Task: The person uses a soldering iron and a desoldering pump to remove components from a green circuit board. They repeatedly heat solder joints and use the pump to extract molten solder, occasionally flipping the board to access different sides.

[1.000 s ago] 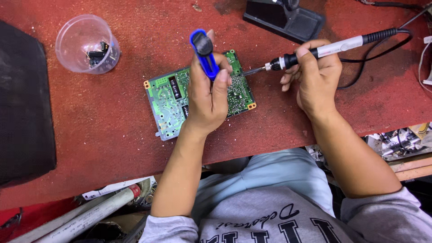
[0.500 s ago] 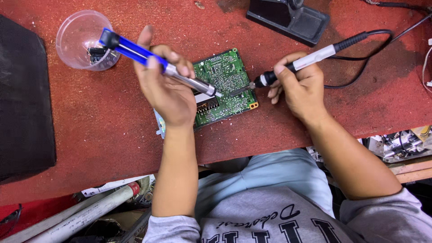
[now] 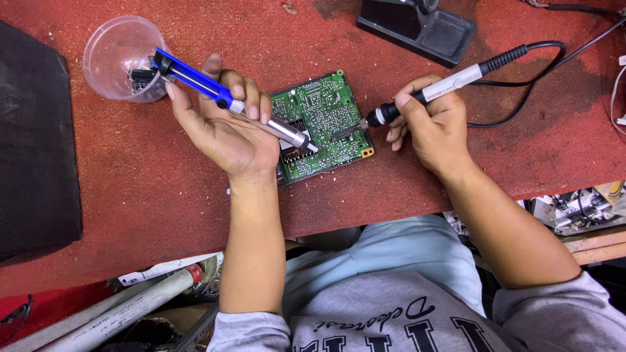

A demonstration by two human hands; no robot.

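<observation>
Left hand (image 3: 225,130) is wrapped around the blue desoldering pump (image 3: 228,104), nozzle down on the green circuit board (image 3: 323,124) just past its fingertips. Right hand (image 3: 433,124) pinches the soldering iron (image 3: 424,94) like a pen, tip touching the board right beside the nozzle. I'd keep the tips close, let the joint melt fully, then fire the pump.

Bare red mat (image 3: 163,195) lies open at lower centre; plastic cup (image 3: 122,58) upper left, black stand (image 3: 417,29) top, and cable (image 3: 554,65) upper right crowd the circuit board (image 3: 323,124).
</observation>
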